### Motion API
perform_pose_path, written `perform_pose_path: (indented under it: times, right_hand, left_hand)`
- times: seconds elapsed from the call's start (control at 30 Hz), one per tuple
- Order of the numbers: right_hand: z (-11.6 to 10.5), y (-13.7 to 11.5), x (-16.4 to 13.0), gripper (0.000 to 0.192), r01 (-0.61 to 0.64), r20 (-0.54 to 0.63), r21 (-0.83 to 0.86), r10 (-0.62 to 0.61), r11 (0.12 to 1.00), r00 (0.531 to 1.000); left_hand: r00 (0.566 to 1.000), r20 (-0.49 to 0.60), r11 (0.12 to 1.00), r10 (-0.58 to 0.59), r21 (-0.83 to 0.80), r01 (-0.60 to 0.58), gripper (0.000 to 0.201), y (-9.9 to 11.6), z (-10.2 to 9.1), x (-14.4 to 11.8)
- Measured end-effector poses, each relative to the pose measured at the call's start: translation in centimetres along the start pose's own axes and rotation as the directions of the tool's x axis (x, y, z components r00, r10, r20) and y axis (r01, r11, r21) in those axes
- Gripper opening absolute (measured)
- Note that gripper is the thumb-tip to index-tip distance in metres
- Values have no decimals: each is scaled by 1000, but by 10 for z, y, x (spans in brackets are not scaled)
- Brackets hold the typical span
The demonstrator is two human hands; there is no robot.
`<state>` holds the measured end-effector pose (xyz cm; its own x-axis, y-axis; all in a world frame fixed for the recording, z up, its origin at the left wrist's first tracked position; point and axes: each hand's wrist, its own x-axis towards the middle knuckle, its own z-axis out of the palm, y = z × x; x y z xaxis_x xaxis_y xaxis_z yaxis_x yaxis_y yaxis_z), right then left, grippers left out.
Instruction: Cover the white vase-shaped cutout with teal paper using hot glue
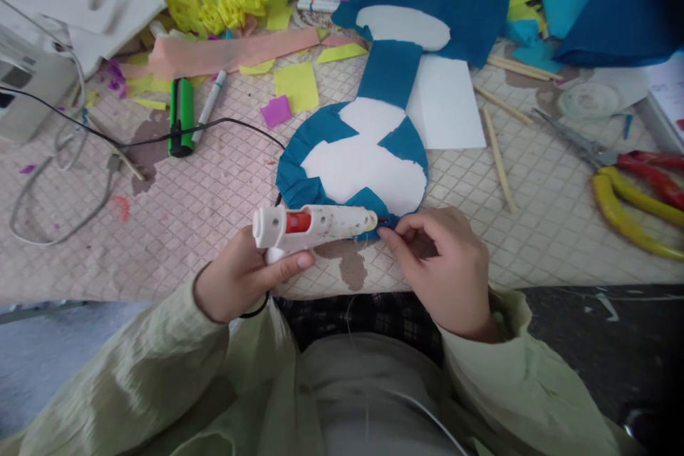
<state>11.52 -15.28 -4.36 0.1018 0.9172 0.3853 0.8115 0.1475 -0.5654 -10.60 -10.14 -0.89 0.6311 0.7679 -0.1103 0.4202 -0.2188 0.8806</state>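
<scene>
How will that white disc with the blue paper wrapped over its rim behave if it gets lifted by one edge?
The disc looks flat and thin, so it is probably light and fairly stiff. The blue crepe paper on its rim looks soft and crinkled, so it would likely flop or tear if pulled. Near the glue gun tip, where the right hand pinches, it may be tacky.

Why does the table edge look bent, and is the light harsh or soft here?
Head view: wide lens bows the table edge; soft, even light, only faint shadow under the right hand; the left hand and glue gun are sharp; the blue paper at the top corners looks stretched; no strong glare.
</scene>
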Motion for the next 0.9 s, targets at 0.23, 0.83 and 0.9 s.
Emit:
perform_pose_path:
  times: [0.23,0.83,0.9]
  right_hand:
    - [2,0,1,20,7,1,-2,-7,1000,1000]
    - [0,-1,-1,19,-13,11,9,13,1000,1000]
    - [-1,-1,0,19,-9,12,8,9,1000,1000]
  left_hand:
    - [1000,-1,999,-25,31,25,28,1,-1,0]
    - [992,-57,984,-114,134,121,36,5,0,-2]
    - [991,-62,982,-118,140,126,35,5,0,-2]
